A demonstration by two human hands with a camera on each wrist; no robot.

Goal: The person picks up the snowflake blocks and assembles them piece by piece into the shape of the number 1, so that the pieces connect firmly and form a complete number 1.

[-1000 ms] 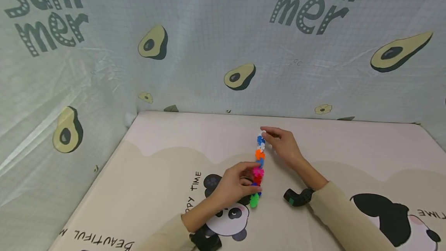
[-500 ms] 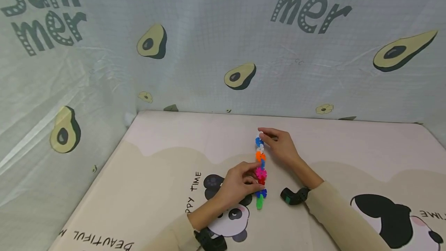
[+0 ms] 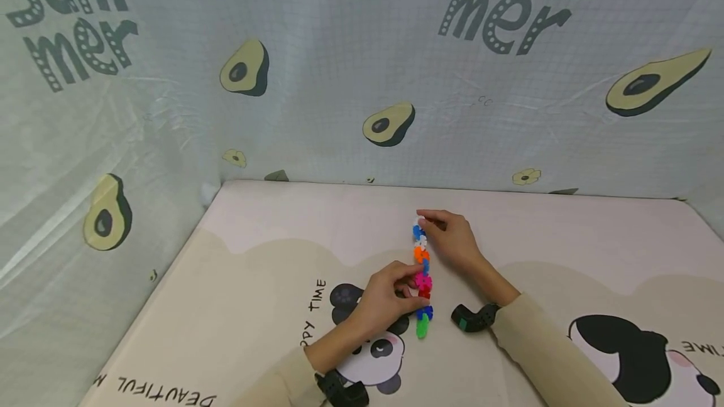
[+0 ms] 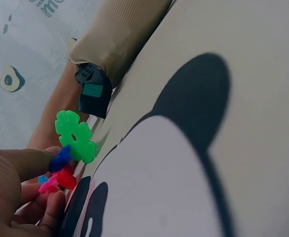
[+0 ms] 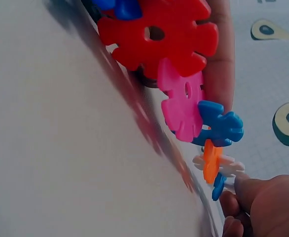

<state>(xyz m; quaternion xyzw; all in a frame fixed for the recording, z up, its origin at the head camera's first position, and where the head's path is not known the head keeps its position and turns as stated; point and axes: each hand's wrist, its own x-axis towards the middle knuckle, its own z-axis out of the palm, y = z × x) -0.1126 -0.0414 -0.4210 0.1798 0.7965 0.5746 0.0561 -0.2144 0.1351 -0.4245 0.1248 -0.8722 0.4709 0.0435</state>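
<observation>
A chain of colourful flower-shaped interlocking plastic discs [image 3: 423, 281] runs away from me in the head view. At its near end is a green disc [image 4: 83, 148], joined to a dark blue one [image 4: 60, 159]. Beyond follow red [image 5: 184, 39], pink [image 5: 179, 106], blue [image 5: 222, 127], orange [image 5: 212, 160], white and blue discs. My left hand [image 3: 387, 294] holds the near half between thumb and fingers, around the red and pink discs. My right hand [image 3: 455, 240] pinches the whitish far end between thumb and index finger; its fingertips partly cover that disc.
The table's pale cover [image 3: 254, 306] carries printed pandas and lettering. A light curtain [image 3: 317, 68] with avocado prints hangs behind the far edge and at the left. Black devices are strapped at the right wrist [image 3: 474, 319] and left wrist [image 3: 342, 392].
The chain's near end has swung slightly right, and my left hand has shifted a little right. My right hand has moved slightly left and nearer with the far end. Both hands keep hold.
</observation>
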